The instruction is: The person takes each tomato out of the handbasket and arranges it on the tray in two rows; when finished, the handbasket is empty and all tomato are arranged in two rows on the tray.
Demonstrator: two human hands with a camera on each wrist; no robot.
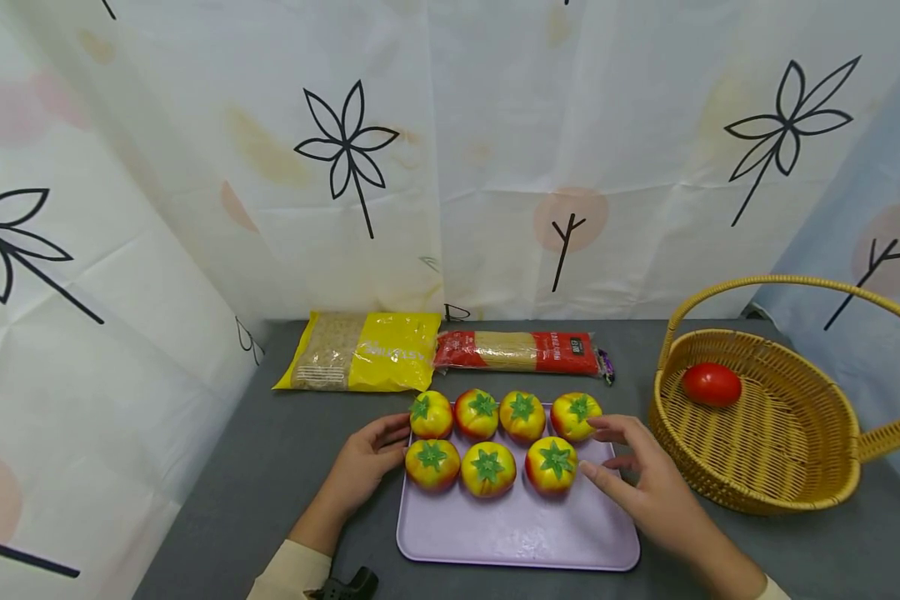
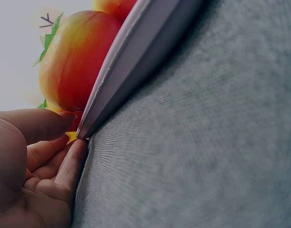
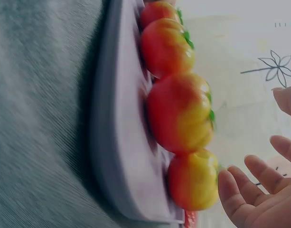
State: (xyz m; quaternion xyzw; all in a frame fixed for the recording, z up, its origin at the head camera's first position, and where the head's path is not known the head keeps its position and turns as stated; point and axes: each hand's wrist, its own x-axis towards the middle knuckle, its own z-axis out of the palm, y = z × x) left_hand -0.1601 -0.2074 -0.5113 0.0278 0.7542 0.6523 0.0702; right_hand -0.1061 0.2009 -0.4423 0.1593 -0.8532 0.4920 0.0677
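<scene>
Several yellow-and-red tomato-like fruits with green star-shaped tops sit in two rows on a lilac tray point(image 1: 517, 533). At the tray's left edge, my left hand point(image 1: 362, 468) has its fingertips right at the rim, beside the leftmost fruits; the left wrist view shows its thumb close below one fruit point(image 2: 79, 61). My right hand point(image 1: 656, 487) hovers over the tray's right side with fingers spread and nothing held. Its thumb is near the front-row right fruit point(image 1: 551, 465), its fingers near the back-row right fruit point(image 1: 573, 416). In the right wrist view its palm stands apart from the fruits.
A wicker basket point(image 1: 757, 492) with a tall handle stands at the right, holding a smooth red oval fruit point(image 1: 712, 385). Behind the tray lie a yellow bag point(image 1: 360, 352) and a red packet of noodles point(image 1: 517, 351). Patterned cloth hangs around the dark table point(image 1: 232, 500).
</scene>
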